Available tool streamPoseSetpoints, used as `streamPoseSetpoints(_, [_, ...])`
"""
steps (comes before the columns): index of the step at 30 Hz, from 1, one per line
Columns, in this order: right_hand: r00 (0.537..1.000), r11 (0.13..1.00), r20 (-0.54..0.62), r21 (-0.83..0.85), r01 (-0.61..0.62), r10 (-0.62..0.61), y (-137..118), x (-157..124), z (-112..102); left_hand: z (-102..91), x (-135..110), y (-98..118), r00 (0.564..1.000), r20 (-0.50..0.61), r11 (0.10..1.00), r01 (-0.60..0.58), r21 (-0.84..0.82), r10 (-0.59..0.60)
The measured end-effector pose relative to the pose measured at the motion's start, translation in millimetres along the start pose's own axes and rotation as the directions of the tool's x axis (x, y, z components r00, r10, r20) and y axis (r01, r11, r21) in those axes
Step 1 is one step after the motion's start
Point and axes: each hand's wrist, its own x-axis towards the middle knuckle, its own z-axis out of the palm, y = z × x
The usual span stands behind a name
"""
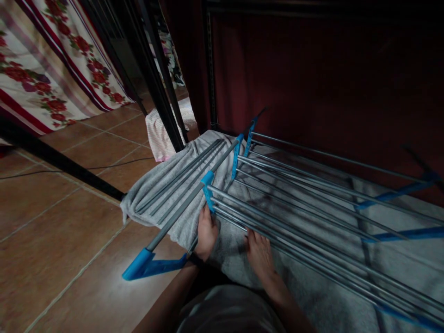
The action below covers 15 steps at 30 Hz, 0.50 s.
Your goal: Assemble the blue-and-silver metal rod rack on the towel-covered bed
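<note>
A partly assembled drying rack of grey metal rods (pixel 294 224) and blue plastic parts spreads over a grey blanket. My left hand (pixel 207 233) is closed at the lower end of a blue slotted bracket (pixel 208 196), where the rods meet it. Just to the right, the fingers of my right hand (pixel 259 256) curl over the lowest rod beside that bracket; my palm hides part of the grip. A long grey tube (pixel 176 215) passes through the bracket's top and ends in a blue corner piece (pixel 142 266). Several loose rods (pixel 180 178) lie on the blanket left of the rack.
Under the rack is the grey blanket (pixel 156 185), partly over brown floor tiles (pixel 86 222). A dark red panel (pixel 312 83) stands behind. Black metal posts (pixel 163 92) and a slanting black bar (pixel 69 162) are at left, near a pale striped cloth (pixel 159 134) and a flowered curtain (pixel 62 69).
</note>
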Motion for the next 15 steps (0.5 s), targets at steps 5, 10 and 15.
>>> streamPoseSetpoints(5, [0.982,0.999,0.184,-0.028,-0.041,0.046,-2,22,-2,4.7,7,-3,0.999,-0.035,0.998,0.031,0.055,-0.029])
streamPoseSetpoints(10, [0.966,1.0,0.257,-0.009,-0.025,0.027,0,21,-9,6.2,9,-6,0.997,-0.028,0.992,0.079,0.094,-0.076])
streamPoseSetpoints(15, [0.955,0.999,0.296,0.027,-0.026,0.017,3,23,-16,4.6,10,-2,0.996,-0.027,0.991,0.091,0.101,-0.088])
